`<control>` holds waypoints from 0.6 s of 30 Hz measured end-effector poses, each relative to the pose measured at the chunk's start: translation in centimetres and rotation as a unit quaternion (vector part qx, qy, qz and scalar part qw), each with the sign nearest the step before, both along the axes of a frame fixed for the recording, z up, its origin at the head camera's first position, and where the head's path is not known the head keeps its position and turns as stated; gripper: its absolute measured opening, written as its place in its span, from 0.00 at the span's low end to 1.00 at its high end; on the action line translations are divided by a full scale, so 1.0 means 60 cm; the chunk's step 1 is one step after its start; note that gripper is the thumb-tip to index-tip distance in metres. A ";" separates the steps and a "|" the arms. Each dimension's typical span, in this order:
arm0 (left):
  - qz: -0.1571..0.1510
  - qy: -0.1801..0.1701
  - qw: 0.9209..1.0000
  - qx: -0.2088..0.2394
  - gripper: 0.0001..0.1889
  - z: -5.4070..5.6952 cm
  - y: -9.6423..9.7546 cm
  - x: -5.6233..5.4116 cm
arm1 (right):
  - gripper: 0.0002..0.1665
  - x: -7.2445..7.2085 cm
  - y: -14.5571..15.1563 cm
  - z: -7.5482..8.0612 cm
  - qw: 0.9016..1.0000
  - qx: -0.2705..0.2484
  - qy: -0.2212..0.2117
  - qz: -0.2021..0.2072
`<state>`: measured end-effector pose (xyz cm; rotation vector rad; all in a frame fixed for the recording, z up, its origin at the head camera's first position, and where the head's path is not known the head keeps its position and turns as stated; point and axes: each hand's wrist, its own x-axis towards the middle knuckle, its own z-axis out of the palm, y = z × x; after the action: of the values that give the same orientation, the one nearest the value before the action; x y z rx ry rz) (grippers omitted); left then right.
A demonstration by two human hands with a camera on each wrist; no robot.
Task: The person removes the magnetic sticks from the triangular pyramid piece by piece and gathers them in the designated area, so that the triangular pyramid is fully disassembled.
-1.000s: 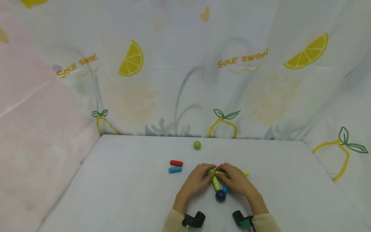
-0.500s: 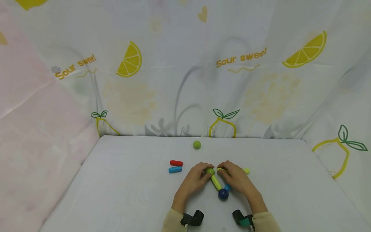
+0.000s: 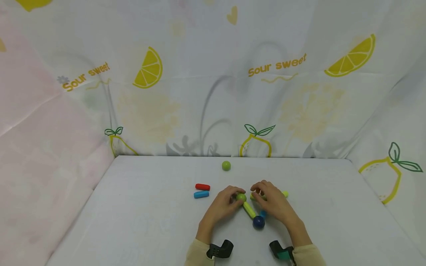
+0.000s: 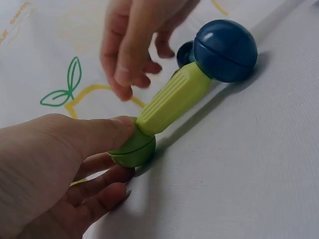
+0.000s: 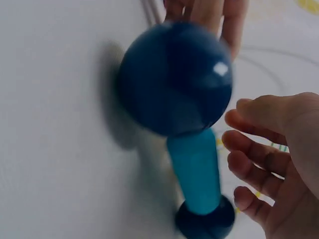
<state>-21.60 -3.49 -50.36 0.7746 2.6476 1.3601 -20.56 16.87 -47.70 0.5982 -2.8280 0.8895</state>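
My left hand (image 3: 223,203) pinches a green ball (image 4: 133,148) between thumb and fingers. From that ball a yellow-green rod (image 4: 174,97) runs to a dark blue ball (image 3: 258,222). A light blue rod (image 5: 195,172) joins this ball to another dark blue ball (image 5: 207,219), which the right hand hides in the head view. Over the structure's right side hovers my right hand (image 3: 273,201), fingers loosely bent and apart, gripping nothing. Yellow-green pieces show below its fingertips and beyond its knuckles (image 3: 285,193); how they connect is hidden.
A red rod (image 3: 202,187) and a blue rod (image 3: 201,194) lie side by side left of the hands. Farther back, a loose green ball (image 3: 226,166) sits near the white table's (image 3: 133,207) rear edge. A lemon-print cloth (image 3: 199,111) hangs behind.
My right hand has loosened from the yellow-green piece and risen slightly, fingers spreading. The dark blue ball has swung a little right, while the left hand keeps its pinch on the green ball.
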 end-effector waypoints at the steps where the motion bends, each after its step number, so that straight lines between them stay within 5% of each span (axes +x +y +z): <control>1: 0.000 -0.001 1.000 0.000 0.14 0.000 0.000 0.000 | 0.04 0.004 -0.002 0.003 1.000 -0.002 -0.008 0.008; 6: 0.003 0.001 1.000 -0.008 0.14 0.001 -0.001 -0.001 | 0.05 0.024 -0.016 0.009 0.999 0.019 -0.039 0.032; 18: 0.016 0.016 1.000 -0.006 0.13 -0.008 0.007 -0.004 | 0.12 0.036 -0.037 -0.001 0.997 0.070 -0.020 -0.002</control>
<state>-21.85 -3.06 -50.84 0.7612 2.7022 1.3495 -18.39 14.67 -47.75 0.5975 -2.9443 0.7149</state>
